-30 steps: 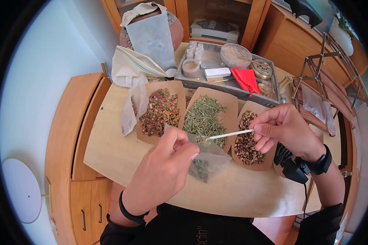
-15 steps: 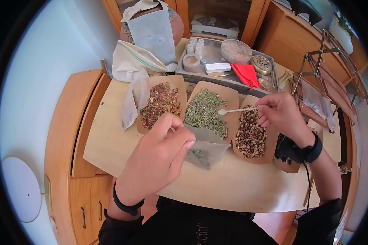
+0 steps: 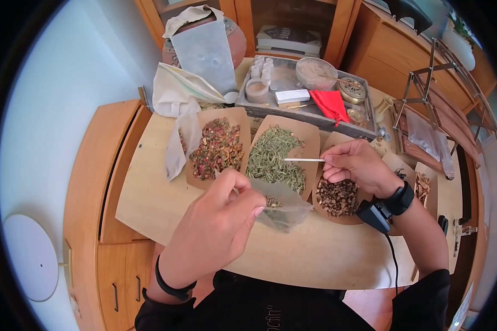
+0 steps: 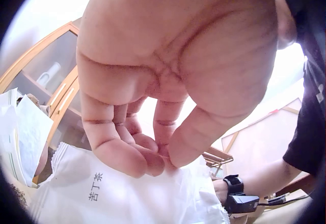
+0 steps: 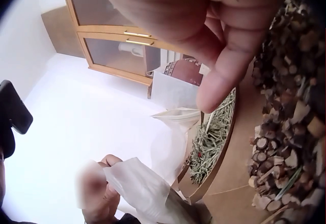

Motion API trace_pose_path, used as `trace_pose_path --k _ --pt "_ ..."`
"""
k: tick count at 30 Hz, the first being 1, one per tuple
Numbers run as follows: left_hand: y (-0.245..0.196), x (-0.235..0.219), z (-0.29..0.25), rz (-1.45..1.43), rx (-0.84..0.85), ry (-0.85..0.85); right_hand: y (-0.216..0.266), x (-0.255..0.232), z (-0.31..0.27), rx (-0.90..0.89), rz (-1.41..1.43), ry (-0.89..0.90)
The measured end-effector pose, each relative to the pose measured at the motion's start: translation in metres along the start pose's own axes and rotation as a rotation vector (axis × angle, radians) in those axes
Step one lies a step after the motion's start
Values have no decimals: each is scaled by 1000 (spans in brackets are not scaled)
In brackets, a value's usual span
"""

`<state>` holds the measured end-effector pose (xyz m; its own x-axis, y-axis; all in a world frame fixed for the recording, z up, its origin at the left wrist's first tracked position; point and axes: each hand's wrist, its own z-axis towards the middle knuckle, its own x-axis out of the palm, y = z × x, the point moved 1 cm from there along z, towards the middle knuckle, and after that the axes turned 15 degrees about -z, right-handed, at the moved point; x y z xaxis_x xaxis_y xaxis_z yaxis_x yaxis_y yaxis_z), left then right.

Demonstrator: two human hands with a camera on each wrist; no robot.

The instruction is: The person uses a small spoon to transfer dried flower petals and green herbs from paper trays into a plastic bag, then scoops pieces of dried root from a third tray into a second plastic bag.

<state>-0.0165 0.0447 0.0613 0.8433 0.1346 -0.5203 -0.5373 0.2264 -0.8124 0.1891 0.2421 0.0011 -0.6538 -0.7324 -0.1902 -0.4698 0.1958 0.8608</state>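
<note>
In the head view my left hand (image 3: 215, 220) pinches the top edge of a translucent pouch (image 3: 292, 208) that holds some dried bits; the left wrist view shows printed characters on this white pouch (image 4: 127, 196). My right hand (image 3: 359, 165) pinches the end of a thin pale spoon (image 3: 303, 160), its tip over the green dried herb (image 3: 276, 151) in the middle paper tray. Just below the right hand lie brown chopped pieces (image 3: 337, 198) in another tray. Red and yellow dried petals (image 3: 215, 149) fill the tray at left.
Behind the trays, a grey tray (image 3: 315, 124) carries small white bottles, a glass bowl (image 3: 316, 74) and a red pouch (image 3: 330, 105). Cloth and paper bags (image 3: 182, 91) stand at the back left. A folding rack (image 3: 436, 118) is at right, with more paper trays (image 3: 425, 187) nearby.
My right hand has moved left and down with the spoon, from above the brown pieces' tray toward the green herb. The left hand keeps hold of the pouch, nearly unmoved.
</note>
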Motion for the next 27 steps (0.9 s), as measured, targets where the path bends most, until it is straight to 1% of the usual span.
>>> trace_pose_path --k 3,9,11,15,17,21,23,24,26,27 --pt "1 0 1 -4 2 -7 0 -4 -3 26 29 16" --pt "4 0 1 3 22 -21 13 -7 -15 -2 38 8" --pt "5 0 2 -4 20 -15 25 -9 -24 -13 -4 -18" --pt "9 0 4 -8 18 -12 47 -10 -47 -56 -37 18" --pt "10 0 4 2 71 2 55 -6 -57 -63 -104 45" --pt "10 0 4 5 65 2 64 9 -70 -54 -211 46" --pt "11 0 4 13 95 -7 62 16 -76 -144 -320 20" --pt "11 -1 4 13 94 -9 61 18 -79 -144 -322 22" --pt "11 -1 4 6 88 -7 64 21 -85 -284 -380 -81" --pt "10 -1 3 6 89 -7 64 20 -85 -285 -381 -81"
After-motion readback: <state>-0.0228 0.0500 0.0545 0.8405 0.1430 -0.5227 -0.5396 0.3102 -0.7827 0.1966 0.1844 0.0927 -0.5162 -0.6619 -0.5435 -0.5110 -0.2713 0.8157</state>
